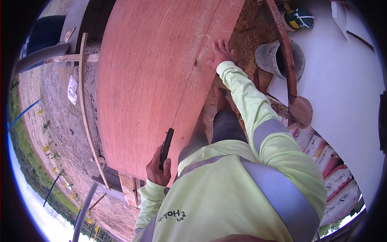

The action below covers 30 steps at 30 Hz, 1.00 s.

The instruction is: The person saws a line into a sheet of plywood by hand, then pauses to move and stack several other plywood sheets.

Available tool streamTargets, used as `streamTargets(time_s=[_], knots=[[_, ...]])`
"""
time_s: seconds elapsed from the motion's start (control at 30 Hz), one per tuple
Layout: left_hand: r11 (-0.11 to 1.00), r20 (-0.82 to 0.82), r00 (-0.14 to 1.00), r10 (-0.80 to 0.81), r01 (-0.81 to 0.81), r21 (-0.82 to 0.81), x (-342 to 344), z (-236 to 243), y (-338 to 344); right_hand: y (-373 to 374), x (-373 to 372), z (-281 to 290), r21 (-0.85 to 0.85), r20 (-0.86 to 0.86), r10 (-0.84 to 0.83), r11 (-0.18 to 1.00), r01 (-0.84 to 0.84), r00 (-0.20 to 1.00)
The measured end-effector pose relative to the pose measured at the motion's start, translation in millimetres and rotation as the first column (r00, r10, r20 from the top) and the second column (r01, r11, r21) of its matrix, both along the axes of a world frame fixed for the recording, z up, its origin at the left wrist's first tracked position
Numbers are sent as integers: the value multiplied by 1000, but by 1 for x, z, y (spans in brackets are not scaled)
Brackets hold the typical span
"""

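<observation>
A large reddish-brown plywood sheet lies in front of me, with sawdust-like specks toward its far right. My left hand is closed around a slim black hand tool, low over the sheet's near part. Whether it is a knife or a line holder I cannot make out. From the tool's tip a thin dark line runs up the sheet to its far end; whether it is a string, a mark or a cut does not show. My right hand rests palm down near the sheet's right edge, fingers spread, holding nothing.
On the right, a grey bucket stands on sawdust-strewn ground beside a curved reddish bar. Farther back is a dark green can. Stacked bags lie lower right, near a white sheet. Along the left runs a wooden strip.
</observation>
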<state>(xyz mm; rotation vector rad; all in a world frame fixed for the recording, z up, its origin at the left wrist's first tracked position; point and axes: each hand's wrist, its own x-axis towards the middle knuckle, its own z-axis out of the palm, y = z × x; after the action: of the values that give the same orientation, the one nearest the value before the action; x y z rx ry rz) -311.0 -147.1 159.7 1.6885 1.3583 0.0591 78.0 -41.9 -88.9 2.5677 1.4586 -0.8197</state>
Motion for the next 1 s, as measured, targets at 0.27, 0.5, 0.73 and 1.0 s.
streamTargets(time_s=[0.27,0.5,0.73,1.0], knots=[[997,-203,977,-69,64,-31,170,-131,106,33,24,-8,13,112,114,993,-116,987],[996,-163,983,-85,91,27,81,-96,56,42,23,-1,-50,151,162,986,-156,975],[982,-308,951,-22,-37,-184,84,-43,53,46,24,-13,-81,100,155,986,-147,983],[988,-60,994,-93,100,114,132,-176,81,43,20,-12,-10,154,140,990,-140,978]])
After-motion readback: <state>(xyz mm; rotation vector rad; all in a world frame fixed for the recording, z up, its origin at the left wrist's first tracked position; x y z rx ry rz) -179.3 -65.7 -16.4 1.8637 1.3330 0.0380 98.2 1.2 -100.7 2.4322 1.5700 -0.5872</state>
